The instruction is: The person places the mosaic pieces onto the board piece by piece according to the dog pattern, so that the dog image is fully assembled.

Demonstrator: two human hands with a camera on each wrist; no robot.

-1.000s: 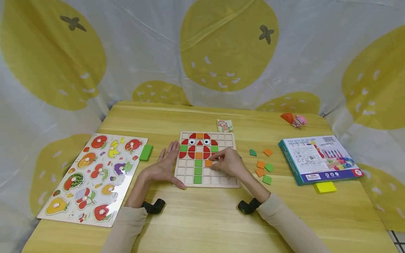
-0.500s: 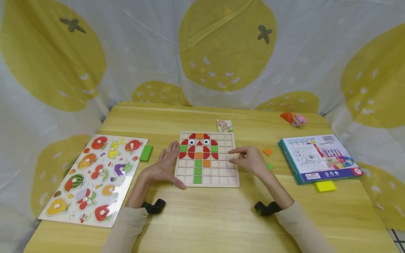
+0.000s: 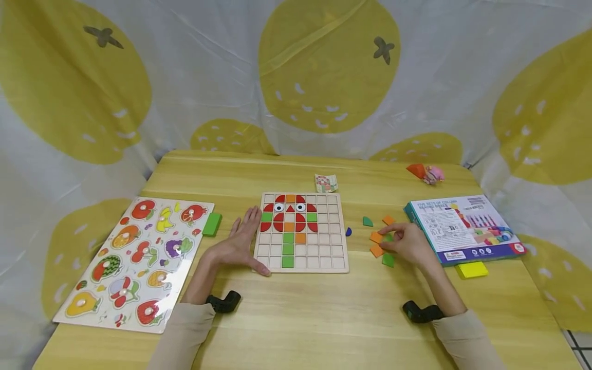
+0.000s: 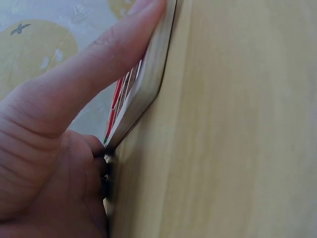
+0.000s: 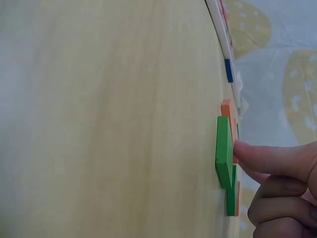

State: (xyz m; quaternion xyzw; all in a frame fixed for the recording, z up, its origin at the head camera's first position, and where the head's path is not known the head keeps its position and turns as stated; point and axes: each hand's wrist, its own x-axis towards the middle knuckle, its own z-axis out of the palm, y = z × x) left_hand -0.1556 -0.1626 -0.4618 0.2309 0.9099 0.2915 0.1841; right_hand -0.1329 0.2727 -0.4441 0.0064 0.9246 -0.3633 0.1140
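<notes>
A wooden grid board (image 3: 324, 253) in the head view carries red, green, orange and white tiles that form a figure with two eyes. My left hand (image 3: 238, 246) lies with fingers spread at the board's left edge, its thumb against the near corner; in the left wrist view the thumb (image 4: 94, 74) touches the rim. To the right of the board, my right hand (image 3: 407, 244) has thumb and index finger at an orange square tile (image 3: 375, 237) among the loose tiles. Whether they pinch it is unclear. A green square tile (image 5: 224, 148) stands in front of the thumb tip in the right wrist view.
Left lies a fruit puzzle board (image 3: 152, 272), with a green block (image 3: 212, 224) beside it. A blue piece (image 3: 348, 232) sits by the grid board's right edge. A small picture card (image 3: 326, 183) is behind it. Right are a boxed toy set (image 3: 467, 226) and a yellow block (image 3: 472, 270).
My right hand let go of an orange tile on the board beside the green column, then moved right to the loose tiles. The blue piece came into view. My left hand stayed put.
</notes>
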